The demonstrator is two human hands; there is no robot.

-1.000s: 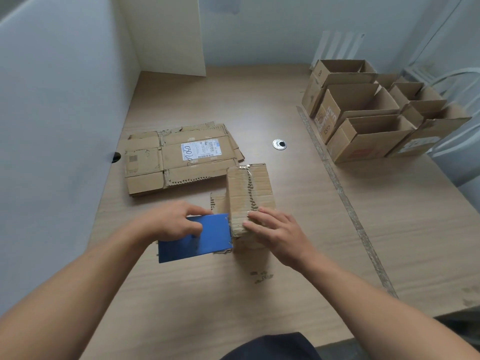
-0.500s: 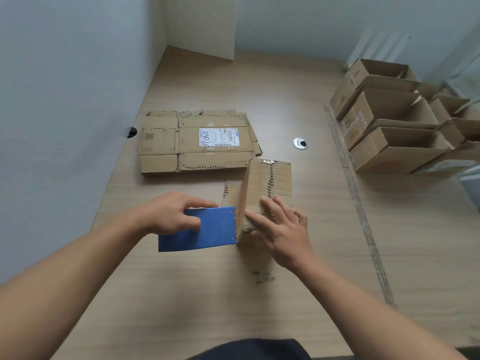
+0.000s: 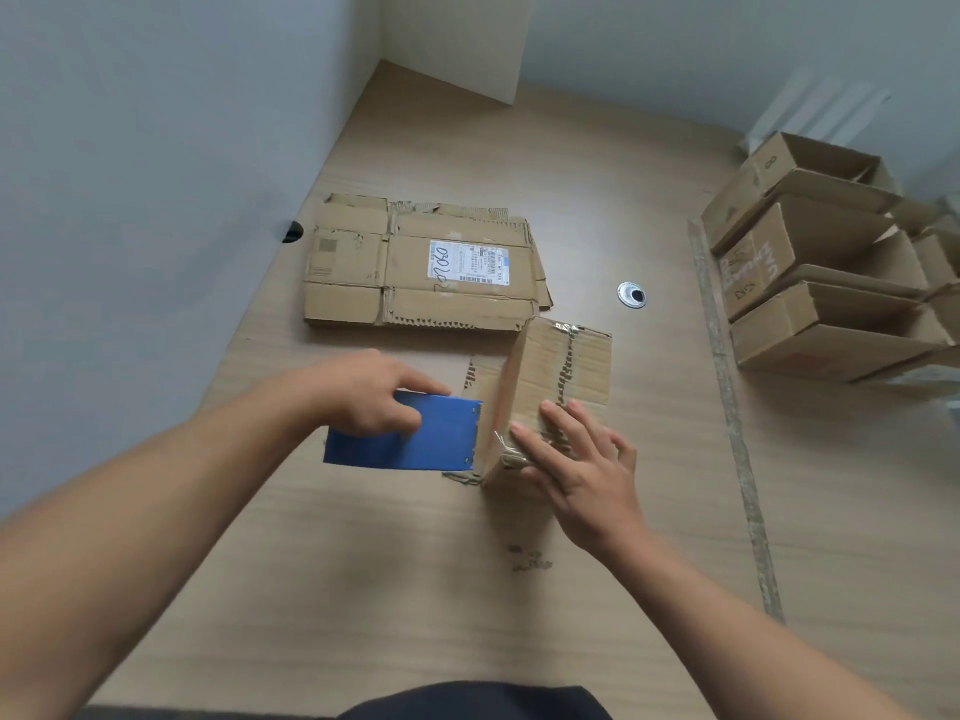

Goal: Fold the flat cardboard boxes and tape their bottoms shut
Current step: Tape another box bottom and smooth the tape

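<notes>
Inspecting head view, only 1 supplied. Box [image 3: 558, 376] stands bottom-up on table [image 3: 363, 589], mid-frame, just nearer than stack [image 3: 423, 265] of flat boxes. Left hand [image 3: 371, 392] closed around blue dispenser [image 3: 410, 433], front edge touching box's left side near the close corner. Right hand [image 3: 576, 459] spread flat, fingers [image 3: 556, 418] pressing the near end of the upturned bottom over the flap seam; grasps nothing. Clear tape visible at the near corner and at the far end of the seam; full run not confirmable.

Handling, judged: corrugated board, worn and ragged at edges, so light, empty, fairly stiff across panels but weak at creases and corners. Likely to skid on smooth wood under dispenser pull. Best held by flat palm pressure on the bottom, beside the seam, or by pinching 2 opposite walls; not by loose flaps. Taped surface probably slick.

Folded boxes [image 3: 815, 267] sit well apart, far right.
</notes>
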